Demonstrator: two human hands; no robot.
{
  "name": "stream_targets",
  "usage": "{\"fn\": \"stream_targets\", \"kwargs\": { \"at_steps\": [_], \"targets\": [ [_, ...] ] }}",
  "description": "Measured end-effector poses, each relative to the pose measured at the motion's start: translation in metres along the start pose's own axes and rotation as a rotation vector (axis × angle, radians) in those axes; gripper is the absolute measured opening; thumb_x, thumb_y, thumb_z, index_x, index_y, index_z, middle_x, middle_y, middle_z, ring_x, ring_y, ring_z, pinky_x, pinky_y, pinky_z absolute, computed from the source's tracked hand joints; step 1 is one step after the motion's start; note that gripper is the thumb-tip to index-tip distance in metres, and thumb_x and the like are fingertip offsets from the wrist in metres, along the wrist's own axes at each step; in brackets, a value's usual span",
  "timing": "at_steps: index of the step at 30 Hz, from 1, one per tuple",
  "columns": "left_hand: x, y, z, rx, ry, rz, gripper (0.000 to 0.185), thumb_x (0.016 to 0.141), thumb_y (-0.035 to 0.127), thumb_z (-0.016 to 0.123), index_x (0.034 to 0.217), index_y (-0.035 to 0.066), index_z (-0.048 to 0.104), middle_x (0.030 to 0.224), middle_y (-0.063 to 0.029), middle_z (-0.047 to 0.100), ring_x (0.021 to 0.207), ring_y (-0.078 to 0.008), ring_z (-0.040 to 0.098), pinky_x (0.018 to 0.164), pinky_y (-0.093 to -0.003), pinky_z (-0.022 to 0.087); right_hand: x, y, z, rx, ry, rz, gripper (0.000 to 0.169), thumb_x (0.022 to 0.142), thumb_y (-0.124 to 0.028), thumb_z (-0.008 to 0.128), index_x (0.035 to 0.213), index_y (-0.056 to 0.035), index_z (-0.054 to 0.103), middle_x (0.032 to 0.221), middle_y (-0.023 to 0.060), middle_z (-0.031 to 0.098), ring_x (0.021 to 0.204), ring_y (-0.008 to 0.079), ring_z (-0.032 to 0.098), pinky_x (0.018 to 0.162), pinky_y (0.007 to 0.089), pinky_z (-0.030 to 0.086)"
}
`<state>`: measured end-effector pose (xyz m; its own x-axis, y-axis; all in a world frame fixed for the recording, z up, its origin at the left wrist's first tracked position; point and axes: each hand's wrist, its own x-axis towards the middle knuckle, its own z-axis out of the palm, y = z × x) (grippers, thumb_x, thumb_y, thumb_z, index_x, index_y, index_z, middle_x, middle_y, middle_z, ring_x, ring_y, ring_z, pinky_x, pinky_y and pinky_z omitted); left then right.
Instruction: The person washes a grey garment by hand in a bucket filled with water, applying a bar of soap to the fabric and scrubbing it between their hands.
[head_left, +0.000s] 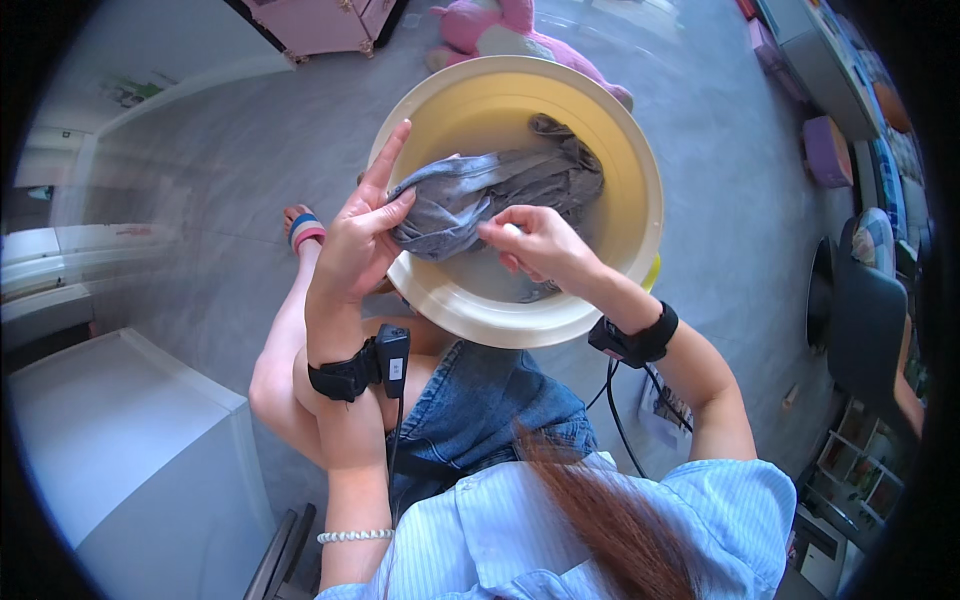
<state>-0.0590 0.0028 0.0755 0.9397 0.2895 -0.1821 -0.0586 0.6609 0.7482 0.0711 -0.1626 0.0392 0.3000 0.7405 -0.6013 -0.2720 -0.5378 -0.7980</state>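
Observation:
My left hand grips one end of a wet grey cloth garment between thumb and palm, its index finger stretched out. Over the cream plastic basin the cloth is raised at this end, while its darker part sags into cloudy water on the right. My right hand, fingers curled, is just above the cloth's lower edge; whether it pinches any fabric cannot be told. More wet cloth shows in the water below it.
A pink plush toy lies behind the basin. A white cabinet stands at the lower left, a dark chair at the right. Black cables hang from the wrist devices. A purple stool is at the upper right.

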Motion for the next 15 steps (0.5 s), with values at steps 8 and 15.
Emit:
{"fn": "stream_targets", "kwargs": {
  "at_steps": [8, 15],
  "targets": [
    [-0.003, 0.002, 0.004, 0.059, -0.068, -0.02, 0.061, 0.088, -0.001, 0.039, 0.142, 0.016, 0.015, 0.14, -0.0116, 0.029, 0.12, -0.0183, 0.041, 0.1, -0.029, 0.033, 0.015, -0.016, 0.0, 0.176, -0.087, 0.148, 0.023, 0.084, -0.024, 0.057, 0.087, -0.0013, 0.059, 0.073, 0.0067, 0.063, 0.044, 0.0011, 0.027, 0.038, 0.0166, 0.023],
    [-0.005, 0.002, 0.003, 0.034, 0.013, -0.043, 0.062, 0.088, -0.001, 0.039, 0.142, 0.014, 0.014, 0.14, -0.0131, 0.028, 0.119, -0.0194, 0.042, 0.1, -0.0309, 0.034, -0.022, 0.005, -0.013, 0.527, -0.048, 0.183, 0.017, 0.082, -0.011, 0.06, 0.096, -0.005, 0.052, 0.09, 0.0065, 0.063, 0.046, 0.001, 0.03, 0.039, 0.0163, 0.023]
  ]
}}
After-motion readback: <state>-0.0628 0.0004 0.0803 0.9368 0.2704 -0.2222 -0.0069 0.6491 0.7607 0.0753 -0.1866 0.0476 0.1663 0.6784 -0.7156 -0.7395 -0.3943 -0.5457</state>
